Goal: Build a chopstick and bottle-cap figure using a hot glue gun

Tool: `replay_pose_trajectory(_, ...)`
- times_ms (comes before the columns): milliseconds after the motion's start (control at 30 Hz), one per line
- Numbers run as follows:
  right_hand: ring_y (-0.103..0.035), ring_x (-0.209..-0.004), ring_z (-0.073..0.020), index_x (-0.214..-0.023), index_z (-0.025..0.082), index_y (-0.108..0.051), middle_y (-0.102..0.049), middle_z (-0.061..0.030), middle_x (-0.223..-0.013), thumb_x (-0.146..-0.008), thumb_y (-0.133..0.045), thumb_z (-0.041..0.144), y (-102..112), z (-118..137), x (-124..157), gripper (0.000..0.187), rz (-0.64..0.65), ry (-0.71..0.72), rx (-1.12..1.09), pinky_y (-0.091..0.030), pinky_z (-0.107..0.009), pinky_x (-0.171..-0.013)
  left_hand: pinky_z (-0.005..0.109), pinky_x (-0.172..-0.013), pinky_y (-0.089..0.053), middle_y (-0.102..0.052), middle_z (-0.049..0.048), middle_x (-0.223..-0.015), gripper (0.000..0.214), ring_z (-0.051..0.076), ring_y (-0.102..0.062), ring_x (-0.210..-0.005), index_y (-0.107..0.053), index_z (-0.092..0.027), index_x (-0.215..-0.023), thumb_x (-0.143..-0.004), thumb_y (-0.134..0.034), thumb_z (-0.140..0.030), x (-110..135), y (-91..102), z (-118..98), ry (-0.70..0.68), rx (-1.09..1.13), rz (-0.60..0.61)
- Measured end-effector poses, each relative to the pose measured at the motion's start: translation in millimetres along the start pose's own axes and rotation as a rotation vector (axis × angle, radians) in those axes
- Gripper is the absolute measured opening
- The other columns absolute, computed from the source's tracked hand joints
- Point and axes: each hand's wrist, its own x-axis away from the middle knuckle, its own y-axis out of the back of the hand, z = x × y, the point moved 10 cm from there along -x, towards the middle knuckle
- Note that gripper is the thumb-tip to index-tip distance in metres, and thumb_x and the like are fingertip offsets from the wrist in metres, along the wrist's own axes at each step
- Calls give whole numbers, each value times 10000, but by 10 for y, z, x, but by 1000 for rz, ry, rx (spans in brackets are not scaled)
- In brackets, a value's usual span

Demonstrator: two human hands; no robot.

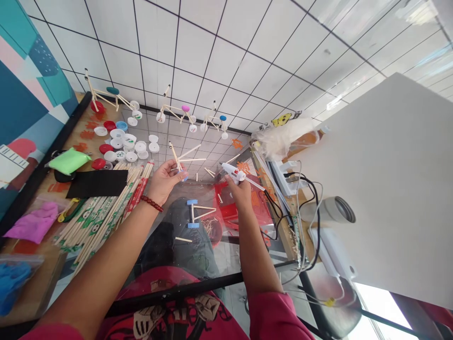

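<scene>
My left hand (pixel 163 183), with a red bead bracelet on the wrist, pinches a small frame of wooden sticks (pixel 175 155). A light-blue piece (pixel 184 175) shows beside its fingertips. Two thin sticks of the frame point away to the right. In my right hand (pixel 242 192) is a white hot glue gun (pixel 231 171), gripped by its handle, nozzle toward the left. A glue stick (pixel 255 183) juts from its rear. Between my forearms, a triangular stick frame with blue end pieces (pixel 193 202) lies on the glass tabletop (pixel 159 245).
Bottle caps (pixel 129 140) and chopsticks in printed wrappers (pixel 99 212) lie at left, near a black sheet (pixel 97 183) and bagged coloured clay (pixel 35 222). Finished-looking stick models (pixel 177 113) line the tiled wall. A red tray (pixel 226 203), cables (pixel 314 212) and a grey cylinder (pixel 334 209) are at right.
</scene>
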Motion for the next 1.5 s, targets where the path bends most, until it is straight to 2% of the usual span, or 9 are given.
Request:
replay_pose_trajectory(200, -616, -822, -248, -958, 133, -685, -705, -92, -863, -671, -711, 521, 181, 79, 142, 483, 22, -15, 63, -486, -407, -800, 267, -719, -541, -690, 40, -959, 498, 163, -651, -888, -642, -180, -951, -523, -887, -254, 3, -5, -40, -38, -7, 22)
replay_pose_trajectory(300, -574, -1020, -338, -997, 173, -667, -672, -155, -1042, -588, -804, 436, 487, 307, 471, 505, -161, 99, 250, -431, -521, -934, 269, -732, -535, -704, 44, -979, 553, 180, -655, -939, -640, -191, -997, -505, -891, -217, 10, -8, -90, -83, -1, 40)
replay_pose_trajectory(367, -517, -1153, -352, -1062, 204, -660, -613, -178, -1188, -703, -743, 367, 584, 546, 771, 403, -294, 217, 298, -369, -548, -1023, 278, -748, -536, -710, 48, -1003, 598, 196, -656, -988, -635, -199, -1033, -494, -895, -192, 18, -15, -109, -101, 19, 57)
replay_pose_trajectory(433, -550, -1109, -306, -1028, 228, -680, -627, -135, -1148, -784, -687, 346, 391, 722, 959, 271, -221, 269, 195, -416, -508, -998, 292, -776, -540, -713, 56, -1031, 614, 207, -658, -1022, -634, -204, -1053, -497, -894, -180, 29, -42, -114, -109, 39, 94)
replay_pose_trajectory(467, -592, -1016, -267, -1039, 236, -683, -657, -101, -1075, -797, -685, 349, 163, 766, 985, 267, -78, 244, 71, -464, -467, -940, 300, -794, -542, -715, 61, -1046, 617, 210, -660, -1031, -635, -206, -1063, -503, -893, -175, 35, -59, -113, -111, 45, 117)
replay_pose_trajectory(567, -614, -765, -168, -1027, 225, -694, -687, -31, -877, -754, -725, 393, -515, 760, 947, 322, 219, -71, -458, -519, -344, -740, 311, -827, -543, -723, 73, -1056, 628, 212, -667, -1031, -637, -206, -1086, -513, -891, -161, 52, -102, -96, -102, 48, 172)
replay_pose_trajectory(733, -500, -578, -77, -913, 195, -691, -644, 29, -737, -616, -808, 374, -1115, 899, 737, 366, 305, -355, -942, -430, -222, -540, 320, -854, -542, -724, 72, -1060, 637, 209, -671, -1024, -646, -199, -1078, -495, -902, -164, 64, -115, -100, -96, 62, 181)
replay_pose_trajectory(1033, -341, -479, -47, -810, 198, -650, -538, 65, -653, -649, -783, 374, -1245, 912, 687, 273, 290, -411, -989, -257, -199, -419, 375, -948, -512, -717, 83, -1102, 638, 220, -653, -1069, -644, -176, -1051, -471, -912, -162, 76, -136, -113, -113, 29, 177)
replay_pose_trajectory(1500, -352, -459, -19, -725, 166, -624, -550, 66, -617, -705, -772, 257, -1304, 816, 660, 175, 272, -480, -1120, -270, -139, -388, 383, -911, -527, -727, 73, -1062, 664, 232, -658, -1047, -644, -183, -1086, -479, -913, -180, 59, -145, -88, -123, 19, 191)
